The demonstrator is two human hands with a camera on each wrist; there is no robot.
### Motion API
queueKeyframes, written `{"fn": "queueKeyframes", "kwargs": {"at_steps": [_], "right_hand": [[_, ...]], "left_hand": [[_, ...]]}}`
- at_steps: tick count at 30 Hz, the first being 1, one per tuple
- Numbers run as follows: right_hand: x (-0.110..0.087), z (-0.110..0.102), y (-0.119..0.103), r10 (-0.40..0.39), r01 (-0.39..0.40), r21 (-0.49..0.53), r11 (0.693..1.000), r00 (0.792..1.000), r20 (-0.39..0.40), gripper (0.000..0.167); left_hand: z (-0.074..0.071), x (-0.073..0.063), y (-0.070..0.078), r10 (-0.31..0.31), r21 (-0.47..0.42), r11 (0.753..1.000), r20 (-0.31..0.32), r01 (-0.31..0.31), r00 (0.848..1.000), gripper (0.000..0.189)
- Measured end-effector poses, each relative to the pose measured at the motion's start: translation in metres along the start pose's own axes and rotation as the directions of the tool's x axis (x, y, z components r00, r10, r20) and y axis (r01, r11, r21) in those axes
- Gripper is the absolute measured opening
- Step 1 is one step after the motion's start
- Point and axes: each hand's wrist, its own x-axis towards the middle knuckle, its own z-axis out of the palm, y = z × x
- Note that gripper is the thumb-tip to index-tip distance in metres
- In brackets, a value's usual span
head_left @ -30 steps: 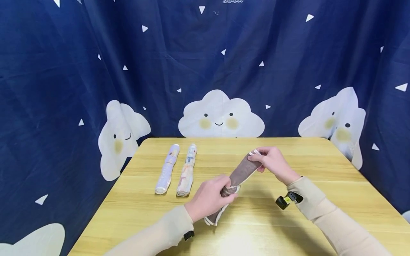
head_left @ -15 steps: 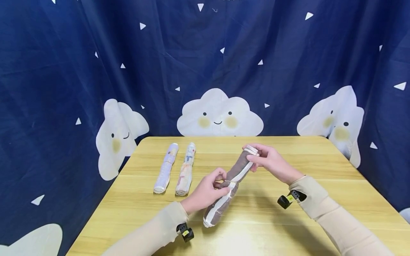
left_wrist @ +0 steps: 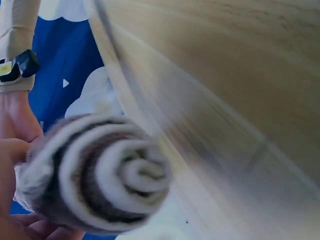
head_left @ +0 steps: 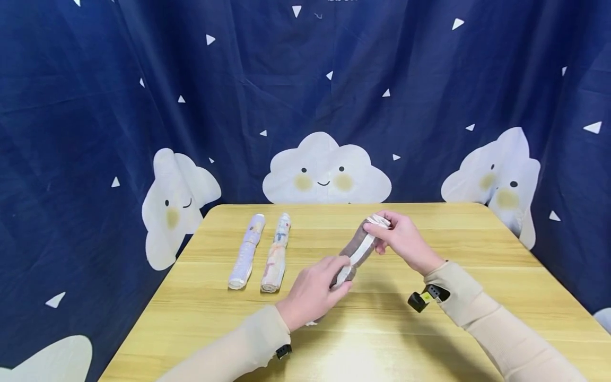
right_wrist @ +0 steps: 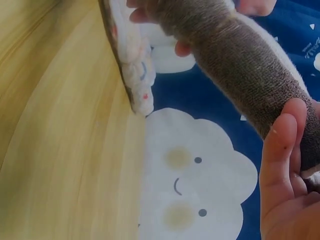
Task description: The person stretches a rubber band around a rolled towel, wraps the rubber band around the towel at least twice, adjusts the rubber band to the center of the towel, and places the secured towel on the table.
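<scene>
A rolled brown towel (head_left: 361, 246) with white edges is held slanted above the table. My left hand (head_left: 315, 289) grips it around the middle, hiding much of its lower half. At the upper end, my right hand (head_left: 403, 241) pinches the roll between thumb and fingers. A white edge strip runs along the roll's upper side. The left wrist view looks onto the spiral end of the towel (left_wrist: 132, 175), with brown and white layers. In the right wrist view the brown towel (right_wrist: 245, 65) narrows at its middle, near the left fingers.
Two more rolled towels, one lavender (head_left: 246, 252) and one white with a coloured print (head_left: 277, 254), lie side by side at the left of the wooden table (head_left: 429, 225). Behind the table hangs a dark blue curtain (head_left: 334, 69) with clouds and triangles.
The towel has turned about its length, bringing the white strip to the upper side. My left fingers loosened at its middle half a second ago and now wrap it again. The right hand stays at the upper end.
</scene>
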Motion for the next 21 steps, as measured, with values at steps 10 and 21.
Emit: {"fn": "queueKeyframes", "kwargs": {"at_steps": [10, 21], "right_hand": [[0.001, 0.002, 0.001, 0.011, -0.013, -0.037, 0.999, 0.999, -0.032, 0.036], [0.002, 0.015, -0.002, 0.076, -0.079, -0.064, 0.995, 0.995, -0.059, 0.030]], "left_hand": [[-0.001, 0.002, 0.003, 0.152, 0.163, 0.974, 0.034, -0.156, 0.988, 0.036], [0.002, 0.004, 0.008, 0.118, 0.316, 0.937, 0.107, -0.147, 0.987, 0.020]]}}
